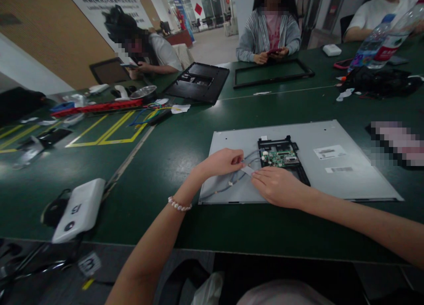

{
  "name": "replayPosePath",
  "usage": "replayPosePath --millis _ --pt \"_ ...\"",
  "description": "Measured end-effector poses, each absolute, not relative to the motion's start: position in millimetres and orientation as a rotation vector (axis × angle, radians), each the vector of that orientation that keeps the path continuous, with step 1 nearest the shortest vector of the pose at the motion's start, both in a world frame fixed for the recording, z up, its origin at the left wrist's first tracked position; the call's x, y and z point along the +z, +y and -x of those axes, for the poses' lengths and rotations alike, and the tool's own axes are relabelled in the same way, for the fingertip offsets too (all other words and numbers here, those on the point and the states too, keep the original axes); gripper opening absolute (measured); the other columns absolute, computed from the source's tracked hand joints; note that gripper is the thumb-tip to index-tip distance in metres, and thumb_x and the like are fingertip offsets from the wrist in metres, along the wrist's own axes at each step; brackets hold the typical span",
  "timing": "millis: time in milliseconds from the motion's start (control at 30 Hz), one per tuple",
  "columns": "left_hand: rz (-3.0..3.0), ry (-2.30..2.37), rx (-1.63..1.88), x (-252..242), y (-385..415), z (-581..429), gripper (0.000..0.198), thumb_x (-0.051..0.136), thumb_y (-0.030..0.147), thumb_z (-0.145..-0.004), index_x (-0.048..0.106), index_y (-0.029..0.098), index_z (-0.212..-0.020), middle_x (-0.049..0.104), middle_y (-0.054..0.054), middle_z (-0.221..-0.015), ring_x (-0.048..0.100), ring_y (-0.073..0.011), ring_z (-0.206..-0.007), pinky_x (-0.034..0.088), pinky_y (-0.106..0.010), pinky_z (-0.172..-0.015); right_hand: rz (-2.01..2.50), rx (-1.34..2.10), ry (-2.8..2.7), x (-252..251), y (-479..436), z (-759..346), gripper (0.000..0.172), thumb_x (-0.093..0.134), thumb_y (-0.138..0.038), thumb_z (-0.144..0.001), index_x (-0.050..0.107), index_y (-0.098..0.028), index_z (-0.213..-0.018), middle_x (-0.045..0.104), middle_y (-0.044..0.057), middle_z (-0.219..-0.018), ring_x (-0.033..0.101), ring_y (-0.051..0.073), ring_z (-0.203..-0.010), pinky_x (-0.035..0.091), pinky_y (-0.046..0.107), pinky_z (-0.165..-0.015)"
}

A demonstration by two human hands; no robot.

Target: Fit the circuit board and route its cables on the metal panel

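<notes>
A silver display panel (318, 177) lies back side up on the green table, close in front of me. In its middle is a black plastic bracket (303, 175) that carries a green circuit board (278, 158). Thin grey-blue cables (221, 190) run from the board over the panel's left part. Between my hands a pale flat strip (248, 170), perhaps tape, crosses these cables. My left hand (222, 162) pinches its left end with closed fingers. At the other end, my right hand (276, 186) is closed with its fingertips on the strip, partly covering the bracket's lower left.
Farther back lie a black rear cover (202, 82) and a black frame (274, 77). A white box-shaped device (81, 210) stands near the left front edge. A phone (399, 144) and bottles (371, 42) are at right. Several people sit around the table.
</notes>
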State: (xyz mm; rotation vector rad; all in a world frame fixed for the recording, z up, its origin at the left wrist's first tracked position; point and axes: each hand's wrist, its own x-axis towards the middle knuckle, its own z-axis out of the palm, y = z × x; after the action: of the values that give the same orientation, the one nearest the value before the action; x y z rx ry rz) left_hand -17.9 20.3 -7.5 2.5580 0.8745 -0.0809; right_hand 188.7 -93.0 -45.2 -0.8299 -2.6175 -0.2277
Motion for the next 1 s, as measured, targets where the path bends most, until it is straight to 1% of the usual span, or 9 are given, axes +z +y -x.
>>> replayPosePath --millis 367,433,567,633,733,800,900,967,1000 --pt "-2.448 0.851 -0.055 -7 26 21 0.016 0.051 0.031 -0.086 0.058 0.017 -0.085 0.056 0.001 -0.065 0.050 -0.0110 -0.060 0.034 -0.024 -0.059 0.948 -0.364 -2.677 -40 -107 -179 0.023 0.048 -0.006 -0.087 0.069 -0.003 -0.097 0.073 0.021 -0.099 0.069 0.024 -0.089 0.052 0.036 -0.083" --pt "-2.449 0.856 -0.052 -7 26 21 0.015 0.052 0.030 -0.085 0.057 0.017 -0.084 0.056 0.002 -0.065 0.050 -0.0107 -0.060 0.034 -0.023 -0.059 0.980 -0.291 -2.700 -35 -108 -179 0.022 0.048 -0.007 -0.088 0.069 -0.005 -0.094 0.073 0.019 -0.096 0.069 0.024 -0.086 0.052 0.036 -0.080" --pt "-2.450 0.841 -0.043 -7 25 22 0.014 0.053 0.031 -0.084 0.057 0.017 -0.083 0.056 0.002 -0.065 0.050 -0.0106 -0.059 0.034 -0.023 -0.059 1.020 -0.059 -2.731 -16 -112 -188 0.018 0.052 -0.016 -0.090 0.070 -0.012 -0.087 0.074 0.012 -0.086 0.068 0.022 -0.080 0.053 0.036 -0.076" --pt "-2.463 0.833 -0.044 -6 23 22 0.017 0.054 0.034 -0.084 0.057 0.018 -0.084 0.056 0.002 -0.065 0.050 -0.0108 -0.059 0.033 -0.024 -0.058 1.026 -0.041 -2.679 -7 -113 -198 0.018 0.053 -0.018 -0.090 0.070 -0.013 -0.091 0.074 0.011 -0.092 0.068 0.022 -0.086 0.054 0.038 -0.081" --pt "-2.496 0.843 -0.051 -5 22 21 0.024 0.055 0.041 -0.085 0.058 0.018 -0.085 0.057 0.001 -0.066 0.050 -0.0115 -0.059 0.032 -0.025 -0.057 1.091 -0.152 -2.524 3 -112 -224 0.024 0.049 -0.022 -0.093 0.070 -0.015 -0.102 0.073 0.011 -0.108 0.066 0.024 -0.101 0.051 0.040 -0.092" --pt "-2.509 0.858 -0.052 -4 21 20 0.027 0.055 0.045 -0.085 0.058 0.018 -0.085 0.058 0.000 -0.067 0.050 -0.0116 -0.060 0.031 -0.025 -0.057 1.256 -0.208 -2.416 7 -106 -252 0.029 0.045 -0.025 -0.095 0.070 -0.015 -0.107 0.072 0.012 -0.113 0.065 0.025 -0.104 0.050 0.042 -0.092" --pt "-2.529 0.873 -0.050 -3 20 18 0.028 0.056 0.045 -0.084 0.058 0.018 -0.083 0.058 0.000 -0.068 0.050 -0.0113 -0.060 0.031 -0.025 -0.057 1.722 -0.230 -2.198 10 -95 -308 0.036 0.042 -0.034 -0.095 0.067 -0.016 -0.114 0.070 0.013 -0.117 0.064 0.029 -0.105 0.050 0.043 -0.086" --pt "-2.544 0.878 -0.047 -3 20 17 0.027 0.057 0.045 -0.084 0.058 0.017 -0.083 0.058 0.000 -0.068 0.050 -0.0110 -0.060 0.031 -0.025 -0.056 2.087 -0.202 -2.047 9 -89 -349 0.042 0.039 -0.038 -0.096 0.066 -0.015 -0.118 0.067 0.016 -0.121 0.064 0.030 -0.101 0.048 0.042 -0.080" --pt "-2.547 0.879 -0.049 -3 20 16 0.027 0.058 0.045 -0.083 0.058 0.017 -0.083 0.058 0.000 -0.068 0.050 -0.0109 -0.060 0.031 -0.025 -0.056 2.283 -0.191 -1.905 7 -88 -369 0.044 0.037 -0.041 -0.095 0.067 -0.017 -0.117 0.068 0.016 -0.119 0.065 0.031 -0.097 0.047 0.042 -0.075"
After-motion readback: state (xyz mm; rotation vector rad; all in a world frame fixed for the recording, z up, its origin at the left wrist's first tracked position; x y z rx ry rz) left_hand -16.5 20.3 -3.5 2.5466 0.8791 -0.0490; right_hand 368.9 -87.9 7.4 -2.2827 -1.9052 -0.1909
